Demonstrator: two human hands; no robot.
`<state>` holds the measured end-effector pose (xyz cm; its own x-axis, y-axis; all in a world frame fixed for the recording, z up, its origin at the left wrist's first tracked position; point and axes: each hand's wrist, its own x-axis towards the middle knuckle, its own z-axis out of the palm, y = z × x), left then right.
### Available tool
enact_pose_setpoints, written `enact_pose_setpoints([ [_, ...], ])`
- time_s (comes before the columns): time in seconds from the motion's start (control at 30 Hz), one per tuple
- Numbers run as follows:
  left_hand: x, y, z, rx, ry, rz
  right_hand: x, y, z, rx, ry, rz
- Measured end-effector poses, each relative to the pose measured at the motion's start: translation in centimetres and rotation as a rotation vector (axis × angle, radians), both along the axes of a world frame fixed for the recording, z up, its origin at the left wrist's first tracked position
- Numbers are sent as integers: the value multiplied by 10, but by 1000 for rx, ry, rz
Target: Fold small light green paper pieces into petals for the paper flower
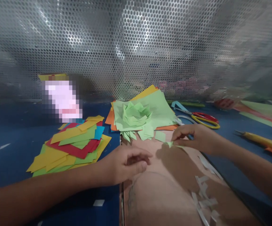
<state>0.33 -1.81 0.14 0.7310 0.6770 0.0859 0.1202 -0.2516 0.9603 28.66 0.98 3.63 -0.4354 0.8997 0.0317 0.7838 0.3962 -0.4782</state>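
Observation:
My right hand (198, 138) is closed in a pinch on a small light green paper piece (169, 144) above the tan board (154, 191). Over the board's left edge hangs my left hand (126, 163), its fingers loosely curled and thumb apart, with nothing visible in it. Beyond both hands, a ring of pointed, folded green paper (136, 114) sits on a green sheet (160, 108). Small green paper squares (146, 133) and pointed green pieces (128, 136) lie at the near edge of that sheet.
Left of the board is a pile of coloured paper strips (67, 144). Scissors with red and yellow handles (205, 119) and a yellow-handled pointed tool (263, 141) lie to the right. White paper scraps (204, 191) are on the board. A perforated metal panel (136, 40) stands behind the blue surface (6, 135).

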Motion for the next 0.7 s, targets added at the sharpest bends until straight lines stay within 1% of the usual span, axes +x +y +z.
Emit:
enact_pose_setpoints([
  [0.07, 2, -1, 0, -253, -102, 25, -23, -16, -2, 80, 170, 53],
  [0.1, 2, -1, 1, -369, -92, 43, -36, -24, -3, 154, 248, 82],
  [0.13, 3, -2, 2, -459, -92, 72, -47, -31, -6, 222, 299, 155],
  [0.17, 4, -3, 3, -533, -117, 75, -57, -37, -9, 279, 329, 231],
  [0.2, 5, -4, 4, -558, -122, 75, -66, -42, -12, 312, 336, 284],
  [0.27, 6, -4, 4, -548, -158, 61, -76, -46, -19, 337, 344, 376],
  [0.33, 6, -3, 2, -493, -171, 50, -78, -45, -27, 344, 353, 425],
  [0.4, 6, -2, 0, -457, -162, 59, -76, -42, -33, 353, 347, 436],
  [0.47, 5, -2, 0, -444, -142, 94, -73, -39, -37, 338, 362, 414],
  [0.57, 4, -2, 3, -424, -120, 125, -70, -40, -37, 322, 394, 386],
  [0.7, 4, -3, 5, -353, -85, 119, -71, -43, -30, 391, 392, 407],
])
